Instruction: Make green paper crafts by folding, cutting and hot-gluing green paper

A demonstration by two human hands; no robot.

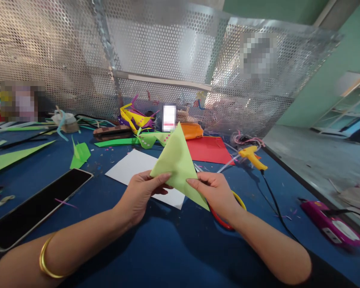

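A pale green sheet of paper (177, 160), shaped like a triangle with its point upward, is held up between my hands. My left hand (144, 192) pinches its lower left corner, thumb in front and fingers behind. On the lower right edge, my right hand (216, 192) grips it the same way. Below and behind the paper lies a white sheet (132, 164), partly covered. Red and yellow scissors handles (223, 222) show under my right hand; their blades are mostly hidden.
A yellow glue gun (253, 157) with a black cord lies right, near a purple power strip (333, 224). Red paper (211, 150), an orange case (192, 131) and a lit phone (169, 118) are behind. A dark-screened phone (39, 208) and green scraps (79, 154) sit left. Perforated metal panel (165, 48) stands at the back.
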